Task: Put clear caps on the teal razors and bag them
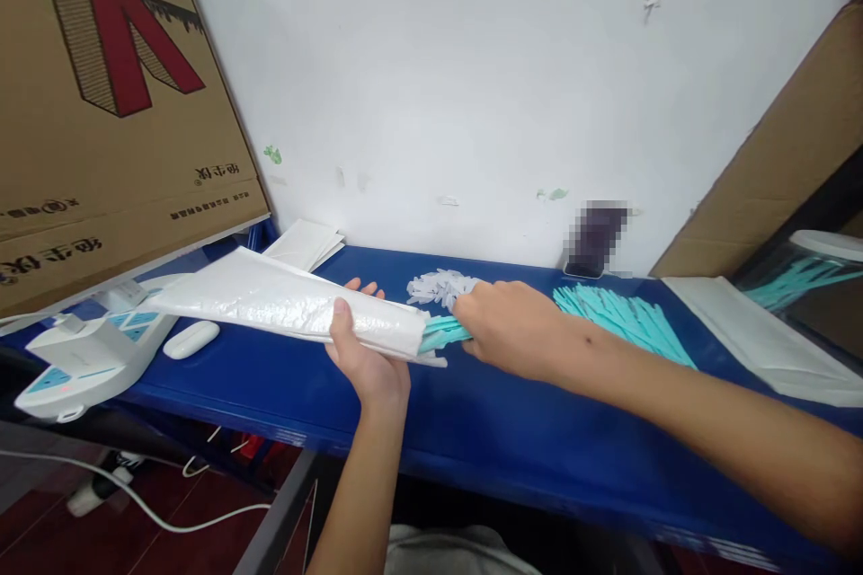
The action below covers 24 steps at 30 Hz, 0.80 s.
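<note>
My left hand [368, 364] is closed around a glossy white padded envelope [270, 301], which lies slanted over the table with its mouth toward the right. In my right hand [509, 328] is a bundle of thin teal strips [441, 332]; their far ends are at the envelope's mouth and inside it. The ends within my right fist are hidden. Behind my hands lies a small heap of pale translucent pieces [438, 287]. A larger pile of teal strips [627, 319] is spread out beyond my right forearm.
A white power strip [128, 359] with plugs and a white earbud case [191, 339] are at the left of the blue table [458, 413]. Flat white envelopes [306, 243] lie behind; another white envelope [755, 341] is at right. A phone [597, 238] leans against the wall.
</note>
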Available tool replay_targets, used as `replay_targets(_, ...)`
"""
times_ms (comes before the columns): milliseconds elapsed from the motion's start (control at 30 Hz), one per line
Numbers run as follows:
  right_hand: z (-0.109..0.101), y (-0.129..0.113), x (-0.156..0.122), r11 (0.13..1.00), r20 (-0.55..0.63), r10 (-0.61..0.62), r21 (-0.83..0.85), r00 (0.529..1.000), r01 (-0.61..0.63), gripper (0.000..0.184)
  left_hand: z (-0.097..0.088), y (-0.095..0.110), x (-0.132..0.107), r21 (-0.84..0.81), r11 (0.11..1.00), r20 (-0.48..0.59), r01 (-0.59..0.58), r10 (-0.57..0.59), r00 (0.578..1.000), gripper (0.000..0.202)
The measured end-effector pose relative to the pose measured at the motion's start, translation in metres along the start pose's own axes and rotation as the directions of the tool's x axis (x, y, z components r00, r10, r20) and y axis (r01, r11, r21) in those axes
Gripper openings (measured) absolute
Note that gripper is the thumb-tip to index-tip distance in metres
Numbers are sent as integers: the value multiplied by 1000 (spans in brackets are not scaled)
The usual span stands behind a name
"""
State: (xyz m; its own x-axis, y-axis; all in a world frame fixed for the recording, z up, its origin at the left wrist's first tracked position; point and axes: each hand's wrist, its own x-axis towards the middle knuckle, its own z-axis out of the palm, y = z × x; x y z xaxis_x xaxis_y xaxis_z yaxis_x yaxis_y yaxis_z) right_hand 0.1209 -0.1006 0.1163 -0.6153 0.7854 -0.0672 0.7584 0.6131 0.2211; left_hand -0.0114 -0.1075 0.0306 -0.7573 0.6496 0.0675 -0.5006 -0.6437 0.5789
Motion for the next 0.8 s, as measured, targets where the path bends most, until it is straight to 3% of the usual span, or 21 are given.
replay_targets(100,-22,3,5,989,94,-57,144,994,43,11,2,-2,-10,-39,999,26,8,-7,1000,40)
replay_targets(200,-40,11,13,959,110,-107,273,988,74,8,5,-5,-24,-131,975,126,178,-162,979,34)
replay_targets(333,-64,17,25,975,83,-77,213,994,58,14,13,-8,-38,-147,878,269,457,-409,872,32)
replay_targets(433,-80,17,33,985,59,-57,166,997,46,21,19,-4,-43,-157,805,305,572,-512,803,33)
replay_targets(633,-105,29,37,957,-36,-238,164,971,241,22,26,9,-47,-150,738,301,658,-600,742,35)
replay_targets(800,-122,44,13,926,-129,-202,298,971,232,27,24,14,-53,-177,685,287,706,-651,703,34)
